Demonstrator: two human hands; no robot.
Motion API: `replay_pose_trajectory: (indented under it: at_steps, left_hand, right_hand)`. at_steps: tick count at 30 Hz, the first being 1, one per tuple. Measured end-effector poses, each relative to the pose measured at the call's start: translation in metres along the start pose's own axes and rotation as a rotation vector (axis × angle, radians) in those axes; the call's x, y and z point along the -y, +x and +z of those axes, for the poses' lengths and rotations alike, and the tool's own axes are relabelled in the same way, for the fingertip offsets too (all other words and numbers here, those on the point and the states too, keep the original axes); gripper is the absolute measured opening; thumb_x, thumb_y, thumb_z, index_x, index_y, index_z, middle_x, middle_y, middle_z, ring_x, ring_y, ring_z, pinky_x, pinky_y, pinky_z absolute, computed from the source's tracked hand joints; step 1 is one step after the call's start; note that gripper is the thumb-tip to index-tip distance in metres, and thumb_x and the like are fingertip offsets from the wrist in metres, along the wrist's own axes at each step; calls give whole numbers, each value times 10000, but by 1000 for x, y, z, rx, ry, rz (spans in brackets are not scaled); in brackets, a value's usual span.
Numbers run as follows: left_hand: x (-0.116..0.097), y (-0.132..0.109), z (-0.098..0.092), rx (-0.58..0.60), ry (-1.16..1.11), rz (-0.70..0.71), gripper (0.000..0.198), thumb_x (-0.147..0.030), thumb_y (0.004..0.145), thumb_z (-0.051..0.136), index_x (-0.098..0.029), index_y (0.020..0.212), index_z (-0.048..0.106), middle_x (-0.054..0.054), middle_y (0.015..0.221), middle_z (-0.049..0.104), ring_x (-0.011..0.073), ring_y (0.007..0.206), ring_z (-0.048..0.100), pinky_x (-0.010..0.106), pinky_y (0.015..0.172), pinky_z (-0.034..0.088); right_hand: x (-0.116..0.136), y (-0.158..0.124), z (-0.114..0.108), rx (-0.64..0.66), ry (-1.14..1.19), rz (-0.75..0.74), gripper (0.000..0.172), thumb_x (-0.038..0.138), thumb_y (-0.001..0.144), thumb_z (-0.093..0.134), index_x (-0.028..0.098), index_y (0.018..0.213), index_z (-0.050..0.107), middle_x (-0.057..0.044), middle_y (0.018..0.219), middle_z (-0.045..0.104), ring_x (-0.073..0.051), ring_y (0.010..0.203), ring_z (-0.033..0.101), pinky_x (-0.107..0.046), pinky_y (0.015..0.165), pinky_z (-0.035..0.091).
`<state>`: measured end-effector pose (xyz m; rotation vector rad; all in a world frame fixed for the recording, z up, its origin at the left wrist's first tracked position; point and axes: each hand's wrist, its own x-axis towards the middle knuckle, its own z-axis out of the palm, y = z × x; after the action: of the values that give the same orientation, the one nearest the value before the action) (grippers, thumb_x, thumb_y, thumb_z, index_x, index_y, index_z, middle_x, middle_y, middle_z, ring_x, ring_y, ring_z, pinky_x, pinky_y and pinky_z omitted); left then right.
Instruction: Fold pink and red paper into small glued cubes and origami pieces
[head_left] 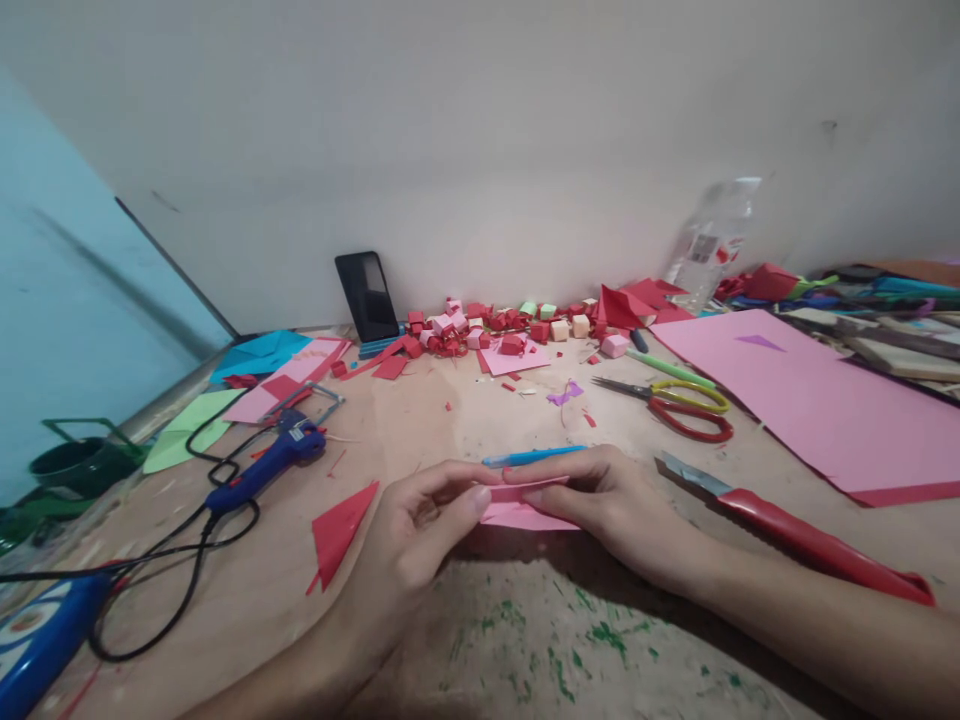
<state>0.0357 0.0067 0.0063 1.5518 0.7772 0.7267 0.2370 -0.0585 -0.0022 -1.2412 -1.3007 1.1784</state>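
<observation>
A small piece of pink paper [525,514], with a fold along it, is held level just above the table between both hands. My left hand [427,525] pinches its left end, thumb on the near side and fingers behind. At the right end, my right hand [611,505] grips it the same way, thumb laid over the paper. Just behind the paper lies a blue pen [536,456], partly hidden by the fingers. To the left of my left hand rests a folded red paper piece [341,535].
Red-and-yellow scissors [686,405] and a red-handled knife [795,530] lie right. A blue glue gun [266,465] with looping black cord lies left. Small paper cubes [517,325], a leaning phone [367,297] and a plastic bottle [716,245] line the back. Large pink sheet [810,400] lies right.
</observation>
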Motion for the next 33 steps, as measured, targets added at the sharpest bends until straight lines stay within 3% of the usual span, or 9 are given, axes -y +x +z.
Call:
replay_pose_trajectory:
  at_steps: [3,6,10,16,23,33]
  left_hand:
    - [0,1,1,-16,16,-21,231,-409,899,718,-189,919,784,32,898,756,173,820,681,227,702,532]
    - [2,1,2,-57,-44,-84,242,-418,878,738,-192,959,764,24,893,746,160,744,676,215,605,528]
    - [2,0,5,-114,-64,-75,266,-388,850,755,-193,1030,748,38,954,768,177,816,722,241,697,576]
    - [1,0,5,-141,-24,-58,284,-358,826,758,-194,1056,743,24,910,769,165,804,722,227,695,570]
    - [2,0,5,-175,11,-20,224,-354,842,735,-191,994,759,24,909,777,168,824,725,225,706,557]
    - [4,0,4,-197,18,0,221,-339,820,750,-184,978,750,28,891,777,170,808,726,228,702,563]
  right_hand:
    - [-1,0,1,-7,-16,10,264,346,852,721,253,1062,851,-68,1020,822,-258,985,743,-399,895,583]
    - [1,-1,2,-24,-15,78,416,430,820,784,223,1180,810,-88,1040,813,-223,833,722,-344,747,580]
    - [3,-2,4,-76,17,88,471,496,842,764,198,1206,789,-107,1046,799,-189,754,693,-300,644,542]
    - [2,-1,6,-91,205,150,448,442,808,794,154,1152,777,-92,919,782,-171,631,699,-294,591,536]
    - [2,0,8,-42,263,173,489,462,813,814,116,1153,758,-62,715,752,-158,564,677,-269,560,504]
    - [0,2,7,-31,348,191,515,452,784,855,108,1151,741,-71,727,758,-152,566,682,-260,569,510]
